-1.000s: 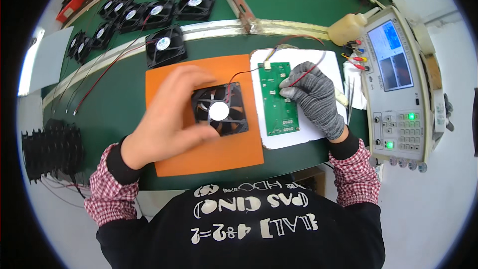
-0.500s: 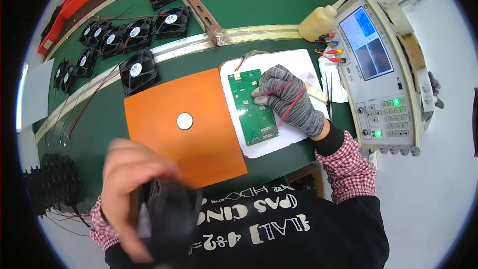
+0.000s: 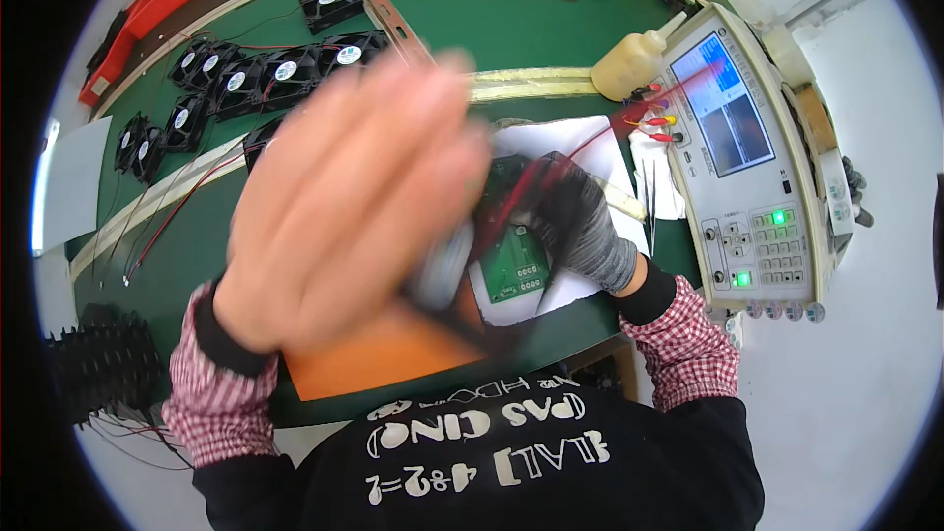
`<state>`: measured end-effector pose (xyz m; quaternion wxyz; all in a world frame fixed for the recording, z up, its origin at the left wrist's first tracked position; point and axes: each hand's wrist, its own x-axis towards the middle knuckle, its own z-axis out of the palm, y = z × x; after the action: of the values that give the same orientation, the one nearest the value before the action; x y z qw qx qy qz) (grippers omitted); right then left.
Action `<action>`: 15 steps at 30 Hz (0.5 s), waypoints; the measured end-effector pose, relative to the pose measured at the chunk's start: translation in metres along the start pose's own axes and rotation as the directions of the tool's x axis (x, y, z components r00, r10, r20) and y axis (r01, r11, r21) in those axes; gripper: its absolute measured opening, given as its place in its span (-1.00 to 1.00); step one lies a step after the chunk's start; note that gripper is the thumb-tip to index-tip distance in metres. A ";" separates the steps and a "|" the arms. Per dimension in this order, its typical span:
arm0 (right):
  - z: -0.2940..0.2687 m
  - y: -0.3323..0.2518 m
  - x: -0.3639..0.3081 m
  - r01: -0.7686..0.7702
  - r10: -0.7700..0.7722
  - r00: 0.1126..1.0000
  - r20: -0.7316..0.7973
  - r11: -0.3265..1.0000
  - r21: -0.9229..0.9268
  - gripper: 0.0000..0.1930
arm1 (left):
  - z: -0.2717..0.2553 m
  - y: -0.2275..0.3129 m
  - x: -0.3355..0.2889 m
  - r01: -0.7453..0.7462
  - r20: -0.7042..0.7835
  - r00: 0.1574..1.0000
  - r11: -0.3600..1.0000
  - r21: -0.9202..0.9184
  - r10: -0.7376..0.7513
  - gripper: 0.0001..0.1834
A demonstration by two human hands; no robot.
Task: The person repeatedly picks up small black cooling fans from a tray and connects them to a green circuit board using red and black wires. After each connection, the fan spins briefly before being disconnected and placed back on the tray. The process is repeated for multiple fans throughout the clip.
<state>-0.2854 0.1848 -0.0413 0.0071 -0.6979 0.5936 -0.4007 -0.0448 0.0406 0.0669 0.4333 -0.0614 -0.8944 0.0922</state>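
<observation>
My left hand (image 3: pixel 344 206), bare and smeared by motion, is raised over the orange sheet (image 3: pixel 364 369). Beneath its fingers is a blurred black cooling fan (image 3: pixel 467 320) with a pale label, held in the hand. Red wires (image 3: pixel 595 138) sweep up and rightward from the fan. My right hand (image 3: pixel 590 226), in a grey knit glove, is at the green circuit board (image 3: pixel 516 275), which lies on a white pad (image 3: pixel 608 147). Fan and wires pass in front of the gloved fingers, so their grip is hidden. My left hand also covers much of the orange sheet.
Several black fans (image 3: pixel 285 74) with trailing wires lie at the far left. A metal strip (image 3: pixel 383 5) crosses the bench. Right stand a squeeze bottle (image 3: pixel 629 64), tweezers (image 3: pixel 649 192) and a test instrument (image 3: pixel 747 157) with plugged leads. A red bin (image 3: pixel 162 15) sits far left.
My left hand has swung up and rightward with the fan, from near my body to over the orange sheet and the board's edge. My right hand has stayed by the circuit board.
</observation>
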 end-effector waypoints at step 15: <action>-0.018 -0.045 0.015 0.114 -0.129 0.978 -0.163 0.988 -0.100 -0.30 | 0.037 0.007 0.001 -0.003 0.318 0.925 0.843 -0.538 0.206 -0.57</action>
<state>-0.2587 0.1943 0.0014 -0.0991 -0.6961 0.5657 -0.4309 -0.0739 0.0439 0.0433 0.2208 -0.2096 -0.9445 -0.1235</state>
